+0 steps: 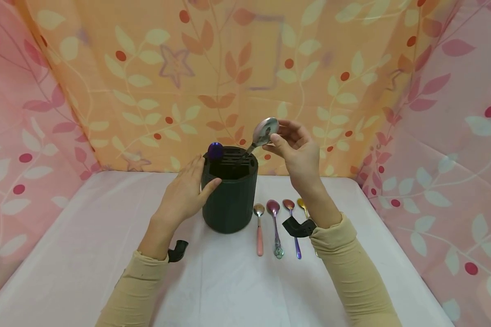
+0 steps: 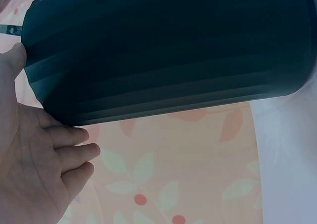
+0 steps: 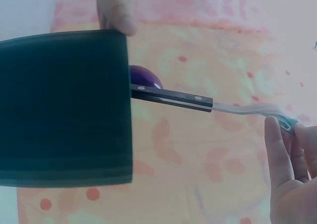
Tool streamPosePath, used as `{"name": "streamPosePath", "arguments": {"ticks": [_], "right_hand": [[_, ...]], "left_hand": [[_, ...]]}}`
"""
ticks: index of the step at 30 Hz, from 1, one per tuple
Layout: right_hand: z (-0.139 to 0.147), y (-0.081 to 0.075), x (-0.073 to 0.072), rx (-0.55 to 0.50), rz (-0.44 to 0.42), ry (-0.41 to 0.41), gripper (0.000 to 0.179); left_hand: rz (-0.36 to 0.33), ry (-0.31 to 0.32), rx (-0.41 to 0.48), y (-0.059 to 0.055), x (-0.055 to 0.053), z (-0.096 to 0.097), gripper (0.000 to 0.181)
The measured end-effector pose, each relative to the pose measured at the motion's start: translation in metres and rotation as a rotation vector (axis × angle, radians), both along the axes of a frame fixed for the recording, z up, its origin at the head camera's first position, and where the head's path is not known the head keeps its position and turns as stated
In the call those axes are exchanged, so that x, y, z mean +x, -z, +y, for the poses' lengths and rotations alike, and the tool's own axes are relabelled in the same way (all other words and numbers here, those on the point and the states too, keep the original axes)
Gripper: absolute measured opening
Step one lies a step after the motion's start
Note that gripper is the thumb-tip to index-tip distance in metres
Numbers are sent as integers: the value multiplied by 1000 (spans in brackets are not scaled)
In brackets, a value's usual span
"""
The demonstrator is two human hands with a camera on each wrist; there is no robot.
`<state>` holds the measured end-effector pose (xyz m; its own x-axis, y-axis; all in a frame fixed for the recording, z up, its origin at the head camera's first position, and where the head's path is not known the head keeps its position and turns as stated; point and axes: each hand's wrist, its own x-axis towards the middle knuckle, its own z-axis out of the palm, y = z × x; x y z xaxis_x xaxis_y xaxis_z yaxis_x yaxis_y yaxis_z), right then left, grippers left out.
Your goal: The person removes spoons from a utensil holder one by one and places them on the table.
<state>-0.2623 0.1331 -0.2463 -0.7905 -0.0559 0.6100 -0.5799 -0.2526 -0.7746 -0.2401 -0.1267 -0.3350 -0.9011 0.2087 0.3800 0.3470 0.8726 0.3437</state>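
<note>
A steel spoon (image 1: 263, 133) is pinched by its bowl between the thumb and fingers of the right hand (image 1: 299, 154), its black riveted handle angled down into the mouth of a dark green utensil holder (image 1: 229, 206). The holder's left rim is touched by the left hand (image 1: 184, 188), whose fingers are extended and spread from the thumb. A purple spoon (image 1: 215, 150) is already stood inside. On the white-covered surface (image 1: 237, 281), a pink-handled spoon (image 1: 259, 236) and three others are laid to the holder's right.
</note>
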Motion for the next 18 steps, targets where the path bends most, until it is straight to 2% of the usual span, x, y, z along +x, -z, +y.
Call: {"name": "streamPosePath", "arguments": {"ticks": [18], "right_hand": [[41, -19, 12, -272, 43, -9, 33]], "left_hand": [[17, 10, 0, 0, -2, -2, 90]]}}
